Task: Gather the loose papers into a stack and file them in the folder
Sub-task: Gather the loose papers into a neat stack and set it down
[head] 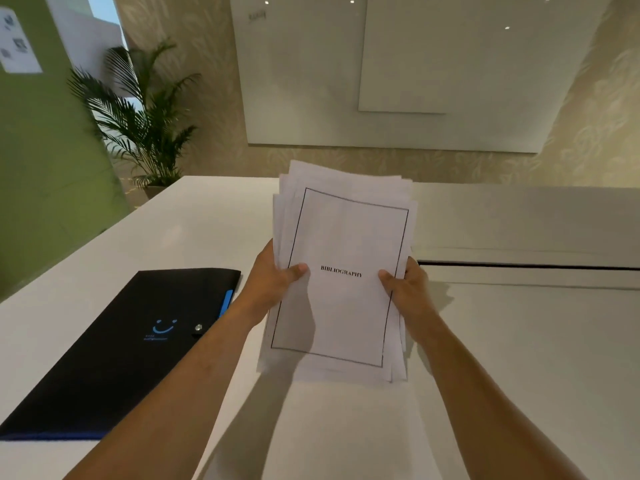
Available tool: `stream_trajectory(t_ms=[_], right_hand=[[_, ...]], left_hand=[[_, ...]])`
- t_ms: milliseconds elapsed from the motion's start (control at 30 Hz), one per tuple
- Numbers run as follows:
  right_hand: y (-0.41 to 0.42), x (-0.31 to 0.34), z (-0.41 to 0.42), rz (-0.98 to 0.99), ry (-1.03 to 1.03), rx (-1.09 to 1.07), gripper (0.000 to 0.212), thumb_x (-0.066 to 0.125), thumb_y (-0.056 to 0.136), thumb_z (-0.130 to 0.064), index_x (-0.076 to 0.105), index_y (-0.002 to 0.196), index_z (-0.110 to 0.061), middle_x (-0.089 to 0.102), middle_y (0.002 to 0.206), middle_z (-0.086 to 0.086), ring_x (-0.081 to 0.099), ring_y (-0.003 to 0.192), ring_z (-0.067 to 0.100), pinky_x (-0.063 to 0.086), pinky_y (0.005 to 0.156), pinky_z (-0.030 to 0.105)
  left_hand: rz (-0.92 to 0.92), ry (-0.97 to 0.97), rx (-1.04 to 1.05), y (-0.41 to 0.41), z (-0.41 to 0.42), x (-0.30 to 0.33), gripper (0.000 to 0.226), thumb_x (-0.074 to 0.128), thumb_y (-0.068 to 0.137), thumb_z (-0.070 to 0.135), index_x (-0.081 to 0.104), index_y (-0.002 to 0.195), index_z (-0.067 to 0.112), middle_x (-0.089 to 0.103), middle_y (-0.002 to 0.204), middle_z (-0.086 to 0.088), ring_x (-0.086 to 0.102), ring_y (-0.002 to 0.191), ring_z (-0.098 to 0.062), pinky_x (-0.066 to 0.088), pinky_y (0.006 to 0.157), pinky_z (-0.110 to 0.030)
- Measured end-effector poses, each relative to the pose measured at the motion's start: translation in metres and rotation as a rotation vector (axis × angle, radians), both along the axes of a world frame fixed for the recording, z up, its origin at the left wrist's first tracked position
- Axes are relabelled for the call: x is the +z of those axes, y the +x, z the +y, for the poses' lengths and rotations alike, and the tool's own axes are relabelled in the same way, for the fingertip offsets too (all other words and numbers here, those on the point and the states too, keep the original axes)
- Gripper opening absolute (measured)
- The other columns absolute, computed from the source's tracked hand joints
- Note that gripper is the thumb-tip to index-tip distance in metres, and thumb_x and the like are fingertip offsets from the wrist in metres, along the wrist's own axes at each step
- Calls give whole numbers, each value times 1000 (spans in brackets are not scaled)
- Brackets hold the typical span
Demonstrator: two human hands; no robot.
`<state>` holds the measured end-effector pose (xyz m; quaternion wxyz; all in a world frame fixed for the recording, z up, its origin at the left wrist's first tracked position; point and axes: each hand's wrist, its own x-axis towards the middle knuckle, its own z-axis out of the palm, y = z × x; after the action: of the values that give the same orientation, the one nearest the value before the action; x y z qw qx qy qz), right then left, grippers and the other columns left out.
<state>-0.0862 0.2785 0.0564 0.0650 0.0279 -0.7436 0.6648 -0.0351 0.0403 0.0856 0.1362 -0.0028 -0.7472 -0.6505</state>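
A loose stack of white papers (343,237) is held up above the white table, its edges uneven and fanned at the top. The front sheet has a thin black border and the word BIBLIOGRAPHY. My left hand (273,271) grips the stack's left edge with the thumb on the front sheet. On the right edge my right hand (405,285) holds it the same way. A black folder (121,351) with a blue smile logo, a snap button and a blue tab lies shut and flat on the table to the left of my left forearm.
The white table (519,358) runs to the right, with a dark slot (519,265) across it behind my right hand. A potted palm (145,126) stands beyond the table's far left corner, beside a green wall. White boards hang on the wall ahead.
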Motion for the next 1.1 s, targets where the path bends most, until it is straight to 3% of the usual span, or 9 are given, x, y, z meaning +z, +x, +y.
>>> stream_trajectory(t_ms=[100,267,333,500,567,667,800,967,1100], right_hand=[[2,33,-10,239,24,-21,23,62,90,-9,57,91,-32,68,91,-16,64,78,-8,48,60,6],[5,68,-12,450,84,-36,29,63,89,-16,47,109,-31,61,102,-20,60,90,-12,48,66,5],[6,67,-8,432,123,-22,44,67,85,-18,42,119,-30,59,103,-21,59,89,-15,49,62,6],[11,51,-10,316,42,50,60,67,72,-13,39,118,-38,65,105,-10,67,89,6,56,69,27],[12,51,-12,296,24,35,54,64,65,-13,45,105,-44,64,101,-18,65,88,3,54,67,24],[10,52,-13,245,-17,32,50,63,59,-14,48,96,-43,65,93,-16,65,80,0,51,59,18],[10,48,-14,220,-30,24,45,60,58,-12,51,94,-37,67,93,-11,66,80,4,51,58,19],[12,43,-21,199,-28,12,43,57,60,-10,51,93,-36,65,94,-8,65,79,6,50,56,18],[14,42,-24,189,-92,-22,44,57,60,-10,49,94,-36,64,93,-8,64,74,2,48,54,15]], left_hand=[[136,17,67,-5,1,29,48,70,84,17,49,126,25,64,113,7,64,100,-10,57,79,-29],[289,-22,167,-5,3,59,49,71,82,29,42,122,32,58,115,6,60,104,-13,54,80,-33],[297,-4,174,-3,3,60,52,74,79,31,41,120,31,57,115,5,61,101,-13,56,77,-32],[294,81,179,1,7,48,53,75,77,21,42,119,26,57,112,3,64,96,-13,57,69,-24],[289,113,200,1,9,46,49,72,78,16,43,116,28,58,108,6,64,92,-11,55,64,-20],[255,175,194,0,9,44,43,68,77,11,47,110,29,60,103,8,66,86,-9,54,60,-18],[206,138,208,1,10,37,37,60,75,5,50,102,29,63,102,6,65,89,-11,52,58,-15],[144,190,211,-1,13,31,33,57,79,5,53,109,19,63,104,3,64,89,-18,53,54,-16],[145,222,199,0,17,29,27,54,77,7,56,97,25,65,95,5,65,82,-13,52,55,-18]])
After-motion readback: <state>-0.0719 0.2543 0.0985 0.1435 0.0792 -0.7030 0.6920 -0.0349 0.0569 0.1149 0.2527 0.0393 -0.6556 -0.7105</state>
